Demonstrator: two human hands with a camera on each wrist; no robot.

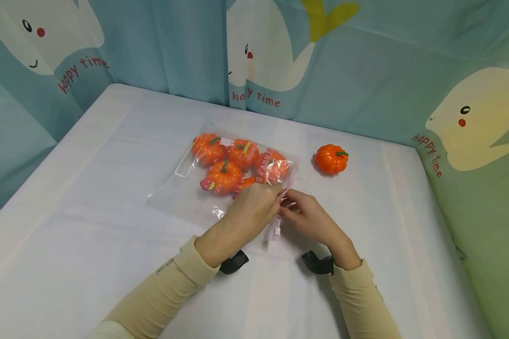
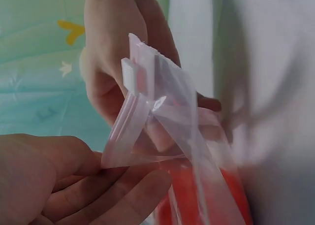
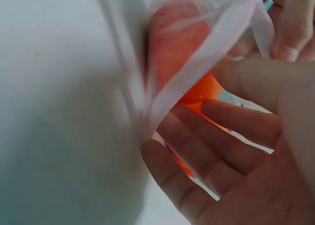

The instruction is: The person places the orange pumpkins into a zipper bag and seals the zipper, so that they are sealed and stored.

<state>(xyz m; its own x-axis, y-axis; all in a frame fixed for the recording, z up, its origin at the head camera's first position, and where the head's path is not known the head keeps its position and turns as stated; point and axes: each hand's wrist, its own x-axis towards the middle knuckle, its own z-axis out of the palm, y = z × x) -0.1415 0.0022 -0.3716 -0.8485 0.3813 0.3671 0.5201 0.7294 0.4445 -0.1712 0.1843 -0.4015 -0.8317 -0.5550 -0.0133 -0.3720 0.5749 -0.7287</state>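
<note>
A clear zip bag point(image 1: 182, 188) with pink print lies on the table, with several orange toy pumpkins point(image 1: 225, 177) inside. My left hand point(image 1: 254, 207) pinches the pink zip edge point(image 2: 118, 136) between thumb and fingers, close to the white slider point(image 2: 130, 76). Across from it, my right hand point(image 1: 309, 219) is at the bag's mouth. In the right wrist view its fingers point(image 3: 211, 151) are extended and loosely spread against the bag's edge, near an orange pumpkin point(image 3: 179, 52). Another toy pumpkin point(image 1: 331, 159) with a green stem sits outside the bag, beyond my right hand.
The table point(image 1: 89, 226) has a pale cloth and meets printed curtains point(image 1: 186, 52) at the back and sides. Black wrist mounts point(image 1: 318, 262) hang under both forearms, just above the cloth.
</note>
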